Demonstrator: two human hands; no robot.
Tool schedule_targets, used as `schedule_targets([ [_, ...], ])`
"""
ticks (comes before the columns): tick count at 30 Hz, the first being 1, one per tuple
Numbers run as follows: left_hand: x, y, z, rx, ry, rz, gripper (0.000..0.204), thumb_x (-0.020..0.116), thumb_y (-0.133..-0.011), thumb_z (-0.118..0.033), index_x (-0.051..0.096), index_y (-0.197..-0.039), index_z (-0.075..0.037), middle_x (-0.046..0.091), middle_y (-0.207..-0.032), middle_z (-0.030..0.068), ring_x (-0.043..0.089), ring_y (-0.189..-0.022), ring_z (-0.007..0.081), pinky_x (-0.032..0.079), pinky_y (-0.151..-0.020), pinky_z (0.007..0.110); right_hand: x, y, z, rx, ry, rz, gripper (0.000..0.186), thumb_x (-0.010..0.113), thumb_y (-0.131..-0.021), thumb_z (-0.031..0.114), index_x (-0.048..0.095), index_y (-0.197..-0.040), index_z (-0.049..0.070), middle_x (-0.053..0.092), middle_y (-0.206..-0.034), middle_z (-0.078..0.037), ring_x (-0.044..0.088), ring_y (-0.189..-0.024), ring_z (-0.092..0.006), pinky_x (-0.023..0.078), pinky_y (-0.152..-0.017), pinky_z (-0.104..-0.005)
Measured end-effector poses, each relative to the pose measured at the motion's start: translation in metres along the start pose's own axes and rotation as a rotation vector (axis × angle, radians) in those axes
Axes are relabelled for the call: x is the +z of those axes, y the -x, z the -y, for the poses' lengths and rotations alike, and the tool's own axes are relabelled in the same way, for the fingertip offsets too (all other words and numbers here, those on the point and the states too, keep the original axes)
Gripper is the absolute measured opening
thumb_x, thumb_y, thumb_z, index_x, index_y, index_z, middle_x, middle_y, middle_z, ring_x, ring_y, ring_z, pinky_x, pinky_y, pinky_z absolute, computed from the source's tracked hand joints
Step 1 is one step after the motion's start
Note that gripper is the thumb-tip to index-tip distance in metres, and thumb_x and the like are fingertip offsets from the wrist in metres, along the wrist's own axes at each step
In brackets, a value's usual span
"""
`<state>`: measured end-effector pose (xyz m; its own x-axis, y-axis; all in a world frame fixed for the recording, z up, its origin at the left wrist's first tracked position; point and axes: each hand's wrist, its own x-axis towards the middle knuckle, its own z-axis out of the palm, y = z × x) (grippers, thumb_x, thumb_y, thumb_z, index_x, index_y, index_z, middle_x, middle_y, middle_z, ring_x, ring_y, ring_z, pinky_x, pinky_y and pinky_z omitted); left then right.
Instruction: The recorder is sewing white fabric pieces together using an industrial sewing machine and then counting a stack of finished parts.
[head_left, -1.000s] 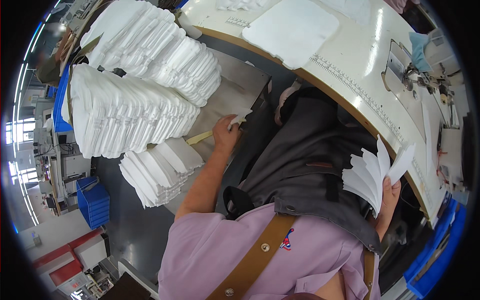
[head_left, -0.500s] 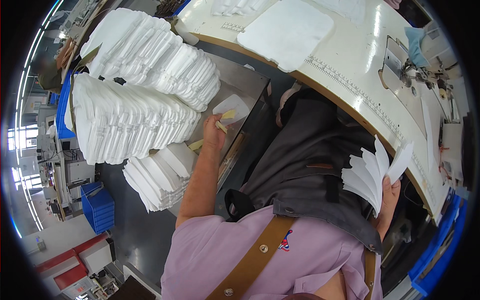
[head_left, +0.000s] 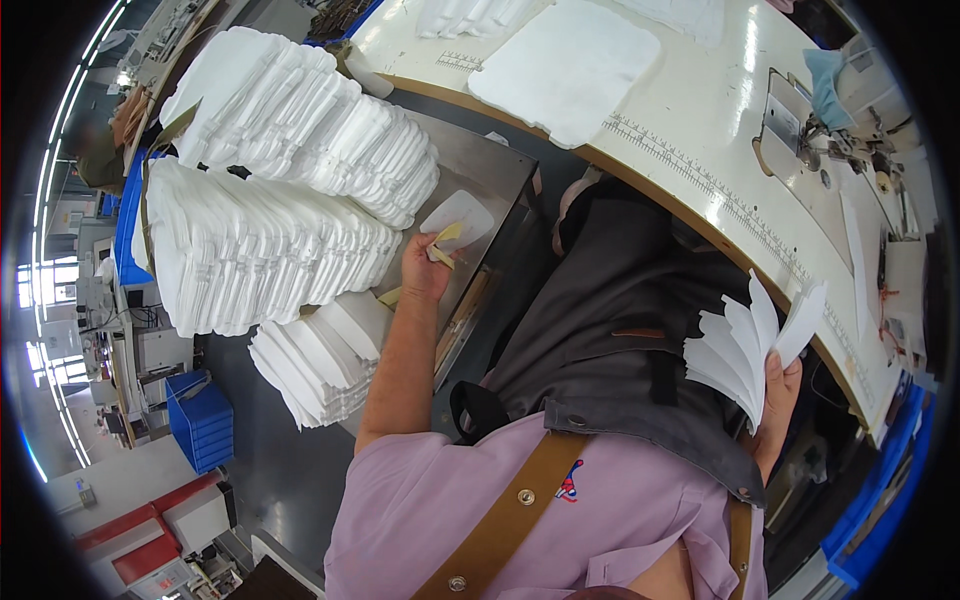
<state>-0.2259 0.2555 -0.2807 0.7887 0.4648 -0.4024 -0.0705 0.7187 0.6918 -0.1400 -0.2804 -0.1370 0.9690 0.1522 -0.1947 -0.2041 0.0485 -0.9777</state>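
Observation:
My left hand (head_left: 426, 270) is closed on a pale yellow strip (head_left: 440, 256) above the metal tray, with its fingers partly hidden. Just beyond it lies a rounded white piece (head_left: 468, 222) with another bit of yellow over it. My right hand (head_left: 778, 385) grips a fanned bunch of white fabric pieces (head_left: 735, 345) over my lap, beside the table edge. Two tall stacks of white fabric pieces (head_left: 270, 240) (head_left: 300, 115) lean at the left, and a smaller stack (head_left: 318, 355) stands nearer to me, by my left forearm.
The curved white table (head_left: 690, 130) carries printed ruler marks and a flat white fabric piece (head_left: 565, 70). At its right end is a sewing machine (head_left: 825, 150). The metal tray (head_left: 490, 160) holds the stacks. Blue bins (head_left: 198, 420) stand on the floor at left.
My left hand has shifted slightly and turned, showing more of the yellow strip in its fingers. The right hand stays in place with the white pieces. The view has tilted a little.

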Motion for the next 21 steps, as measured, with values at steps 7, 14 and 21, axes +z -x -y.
schedule_targets([
  [7, -0.006, -0.005, 0.001, -0.026, 0.089, 0.025, 0.047, 0.046, -0.088, -0.024, 0.059, -0.126, 0.000, 0.061, -0.130, 0.0175, 0.056, -0.122, 0.0370, 0.043, -0.104, 0.056, 0.004, 0.000, 0.004, -0.012, 0.011, -0.001, 0.035, 0.067, -0.095, 0.028, 0.063, -0.112, -0.001, 0.068, -0.102, -0.007, 0.061, -0.088, -0.0109, 0.047, -0.081, -0.0266],
  [14, 0.006, -0.001, -0.002, -0.058, 0.136, 0.012, 0.051, 0.044, -0.085, -0.025, 0.058, -0.129, -0.001, 0.058, -0.135, 0.0165, 0.052, -0.127, 0.0380, 0.038, -0.108, 0.059, 0.003, 0.001, 0.004, -0.033, 0.014, -0.027, 0.035, 0.067, -0.095, 0.029, 0.063, -0.111, -0.001, 0.068, -0.100, -0.006, 0.060, -0.087, -0.0104, 0.047, -0.080, -0.0262],
  [21, 0.007, -0.001, -0.003, -0.072, 0.190, -0.023, 0.054, 0.045, -0.076, -0.021, 0.059, -0.125, -0.003, 0.058, -0.135, 0.0167, 0.052, -0.127, 0.0392, 0.037, -0.108, 0.061, 0.007, -0.002, 0.011, -0.017, 0.024, -0.010, 0.034, 0.067, -0.095, 0.029, 0.064, -0.111, -0.001, 0.068, -0.100, -0.006, 0.061, -0.088, -0.0107, 0.047, -0.081, -0.0266],
])
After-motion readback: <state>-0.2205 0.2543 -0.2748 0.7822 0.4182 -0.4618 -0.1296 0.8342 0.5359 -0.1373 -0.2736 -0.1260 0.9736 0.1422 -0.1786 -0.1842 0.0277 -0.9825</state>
